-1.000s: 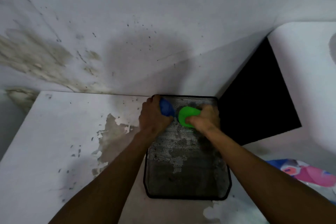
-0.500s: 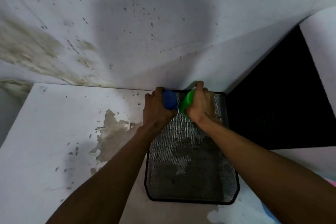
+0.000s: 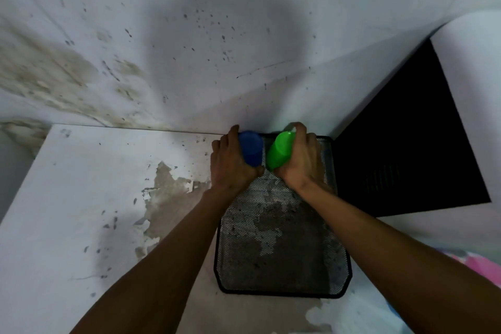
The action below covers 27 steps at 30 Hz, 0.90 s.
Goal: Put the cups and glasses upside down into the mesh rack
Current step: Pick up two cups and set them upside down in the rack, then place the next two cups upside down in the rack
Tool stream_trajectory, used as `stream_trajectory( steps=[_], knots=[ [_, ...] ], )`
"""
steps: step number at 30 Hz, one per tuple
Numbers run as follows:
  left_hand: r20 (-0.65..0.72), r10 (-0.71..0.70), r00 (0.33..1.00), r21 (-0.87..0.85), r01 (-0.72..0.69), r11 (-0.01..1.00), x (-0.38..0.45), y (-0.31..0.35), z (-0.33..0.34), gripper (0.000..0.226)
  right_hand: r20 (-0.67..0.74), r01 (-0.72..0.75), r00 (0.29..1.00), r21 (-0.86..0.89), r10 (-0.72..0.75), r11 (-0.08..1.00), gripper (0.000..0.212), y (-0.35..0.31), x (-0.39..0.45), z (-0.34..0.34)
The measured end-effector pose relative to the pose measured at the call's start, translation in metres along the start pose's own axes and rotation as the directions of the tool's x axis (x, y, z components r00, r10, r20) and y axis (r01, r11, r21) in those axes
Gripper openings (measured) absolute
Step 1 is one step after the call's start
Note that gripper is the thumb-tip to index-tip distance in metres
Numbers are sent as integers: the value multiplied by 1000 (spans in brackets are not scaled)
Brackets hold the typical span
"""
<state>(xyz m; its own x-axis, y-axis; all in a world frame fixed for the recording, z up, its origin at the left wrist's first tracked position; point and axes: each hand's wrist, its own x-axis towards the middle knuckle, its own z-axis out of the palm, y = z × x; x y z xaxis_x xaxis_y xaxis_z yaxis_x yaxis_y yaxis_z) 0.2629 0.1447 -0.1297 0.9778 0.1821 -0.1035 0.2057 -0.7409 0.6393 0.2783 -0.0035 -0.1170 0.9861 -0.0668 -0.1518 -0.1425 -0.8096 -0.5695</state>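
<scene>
A black mesh rack (image 3: 282,263) lies flat on a worn white table, its far end against the wall. My left hand (image 3: 230,168) is wrapped around a blue cup (image 3: 251,150) at the rack's far left corner. My right hand (image 3: 299,160) grips a green cup (image 3: 279,152) right beside it, at the rack's far end. The two cups stand side by side, nearly touching, their closed ends up towards me. Their rims are hidden by my hands and the cups themselves.
The stained white wall (image 3: 217,49) rises straight behind the rack. A dark opening (image 3: 406,157) lies to the right of the rack. The table (image 3: 81,211) has peeling paint to the left. A pink and blue cloth (image 3: 485,266) shows at the right edge.
Both hands have carried the cups further towards the rack's far end by the wall, and the cups have turned more upright with their bases up.
</scene>
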Motion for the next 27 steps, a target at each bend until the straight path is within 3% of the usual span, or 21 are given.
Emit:
stream_trajectory(
  steps=[6,11,15,21,27],
  knots=[
    [-86,27,996,-18,-28,999,-39,3,-6,113,-64,-96,993,81,102,992,94,12,-43,-20],
    [-88,-41,995,-88,33,996,-100,8,-4,101,62,-157,987,144,149,977,61,38,-101,-38],
    [14,-85,996,-118,86,989,-142,16,2,91,147,-157,981,190,130,969,35,57,-139,-49],
    [104,104,989,-89,-95,992,-196,44,18,25,182,-53,983,171,21,984,28,89,-195,-76],
    [173,223,959,-131,-202,971,-242,74,49,11,144,31,989,107,-46,994,25,130,-239,-112]
  ],
)
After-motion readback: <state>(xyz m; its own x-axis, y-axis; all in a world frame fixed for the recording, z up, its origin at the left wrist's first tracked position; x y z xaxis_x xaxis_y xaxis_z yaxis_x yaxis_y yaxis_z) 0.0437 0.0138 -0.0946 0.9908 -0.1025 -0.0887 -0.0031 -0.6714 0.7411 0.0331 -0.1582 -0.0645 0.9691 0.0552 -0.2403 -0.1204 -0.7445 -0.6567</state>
